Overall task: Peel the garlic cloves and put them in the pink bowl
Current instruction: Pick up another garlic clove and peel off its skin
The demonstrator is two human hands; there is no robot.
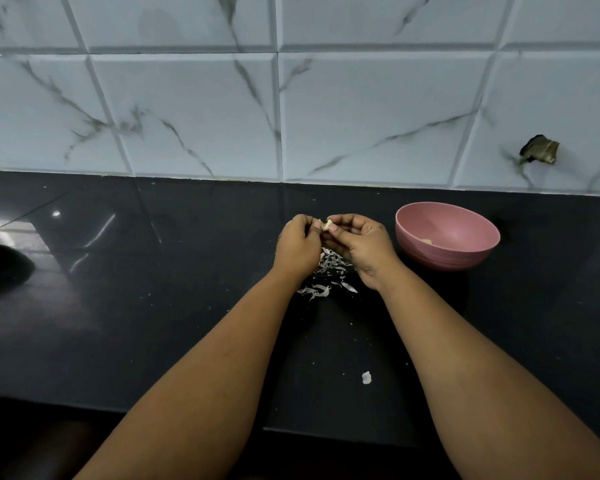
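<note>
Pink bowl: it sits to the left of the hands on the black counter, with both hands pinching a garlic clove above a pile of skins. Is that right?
Not quite. The head view shows the pink bowl to the right of the hands, not the left. The rest holds: it sits on the black counter, and the left hand and right hand pinch a garlic clove above the pile of skins.

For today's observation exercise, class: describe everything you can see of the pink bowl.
The pink bowl is round and deep, matt like plastic, with faint ridges around its lower outside wall. It stands upright on the black counter, near the tiled wall, just right of the right hand, with no hand touching it. Inside, one small pale piece lies at the bottom, probably a peeled garlic clove.
</note>
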